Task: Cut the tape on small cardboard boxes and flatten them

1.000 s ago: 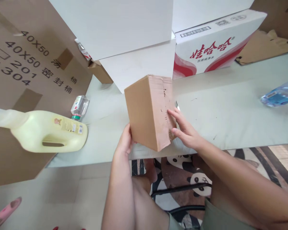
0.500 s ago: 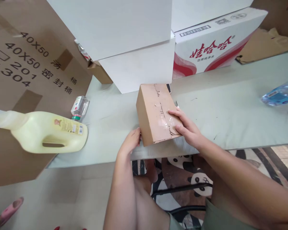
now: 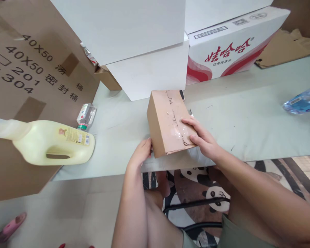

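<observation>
A small brown cardboard box (image 3: 170,120) sits tilted at an angle on the pale green tabletop, near its front edge. Clear tape and dark scrawled marks run along its upper face. My left hand (image 3: 142,151) is closed at the box's lower left side, some of its fingertips hidden behind the edge. Across the right side of the upper face, my right hand (image 3: 202,138) holds the box with its fingers on the cardboard. Behind the box, the corner of a dark object (image 3: 182,94) peeks out. A small pointed item (image 3: 191,112) shows just beyond my right fingers.
White cartons (image 3: 150,74) and a red-and-white carton (image 3: 224,55) stand behind. To the left are a yellow jug (image 3: 77,144), a clear bottle (image 3: 86,115) and a large brown carton (image 3: 36,86). A blue-labelled bottle (image 3: 302,102) lies right. A pink slipper (image 3: 14,224) shows lower left.
</observation>
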### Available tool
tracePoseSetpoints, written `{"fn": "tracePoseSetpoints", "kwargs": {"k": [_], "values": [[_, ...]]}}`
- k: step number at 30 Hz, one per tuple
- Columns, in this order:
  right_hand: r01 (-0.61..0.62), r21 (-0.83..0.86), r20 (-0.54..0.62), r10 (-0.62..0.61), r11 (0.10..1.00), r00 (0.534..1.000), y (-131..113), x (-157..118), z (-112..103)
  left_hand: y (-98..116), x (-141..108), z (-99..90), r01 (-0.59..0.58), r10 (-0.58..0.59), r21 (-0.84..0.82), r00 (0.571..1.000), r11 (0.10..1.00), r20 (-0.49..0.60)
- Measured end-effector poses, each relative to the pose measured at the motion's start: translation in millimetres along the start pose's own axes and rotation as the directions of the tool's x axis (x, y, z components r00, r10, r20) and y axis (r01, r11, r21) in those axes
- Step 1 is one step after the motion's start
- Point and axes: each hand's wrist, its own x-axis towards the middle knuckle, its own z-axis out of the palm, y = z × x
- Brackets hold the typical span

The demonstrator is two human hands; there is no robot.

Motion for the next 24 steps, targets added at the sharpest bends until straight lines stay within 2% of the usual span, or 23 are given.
{"fn": "tracePoseSetpoints", "kwargs": {"k": [16, 24], "values": [[-0.022, -0.014, -0.012, 0.022, 1.0, 1.0, 0.0, 0.7, -0.9, 1.3, -1.9, 1.3, -0.026, 0.026, -0.018, 1.0, 0.999, -0.005], [-0.01, -0.006, -0.011, 0.01, 1.0, 1.0, 1.5, 0.3, -1.2, 4.6, -2.6, 2.0, 0.005, -0.005, 0.003, 1.0, 1.0, -0.029]]}}
